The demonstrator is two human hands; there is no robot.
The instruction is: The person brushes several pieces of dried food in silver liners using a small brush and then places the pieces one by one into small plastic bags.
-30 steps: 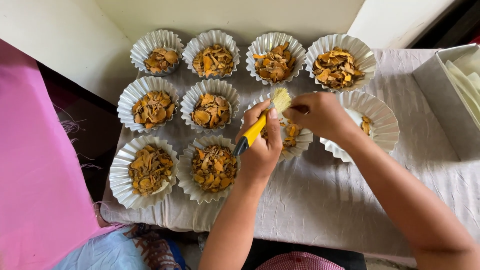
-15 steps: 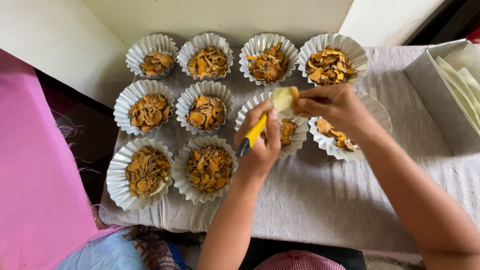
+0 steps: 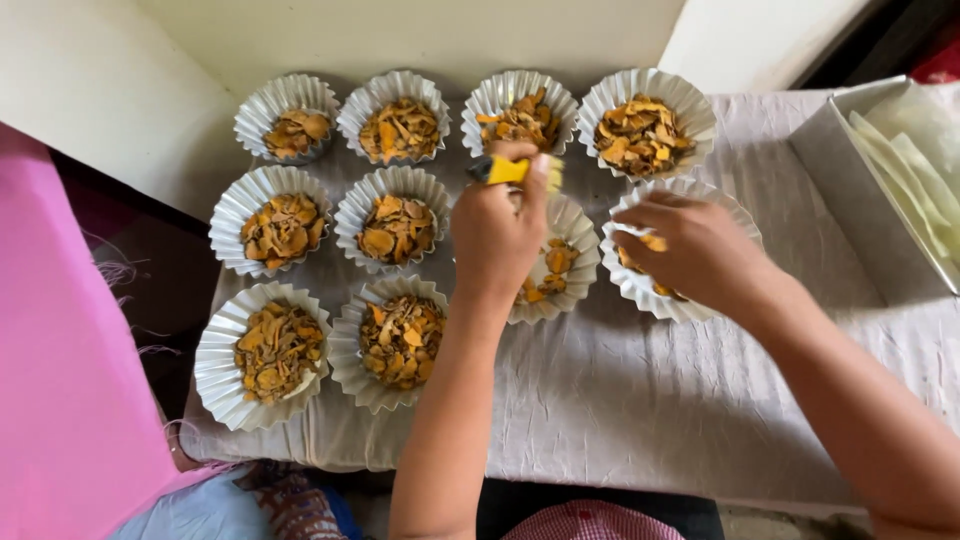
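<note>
Several fluted white paper cups filled with dried orange-brown slices stand in rows on a pale cloth [image 3: 650,400]. My left hand [image 3: 495,235] is closed around a small yellow-handled tool [image 3: 510,170], held above a half-filled cup [image 3: 560,265] in the middle row. My right hand [image 3: 700,250] reaches into the neighbouring cup [image 3: 625,285] on the right, its fingers curled down among the slices; whether it grips any is hidden.
A grey tray [image 3: 850,190] holding pale strips sits at the right edge. A pink cloth [image 3: 70,380] hangs at the left. A light wall [image 3: 400,30] runs behind the cups. Bare cloth lies in front of the cups.
My right hand has let go of the pale piece by the tool and dropped into the right-hand cup. My left hand has turned, bringing the yellow tool up toward the back row.
</note>
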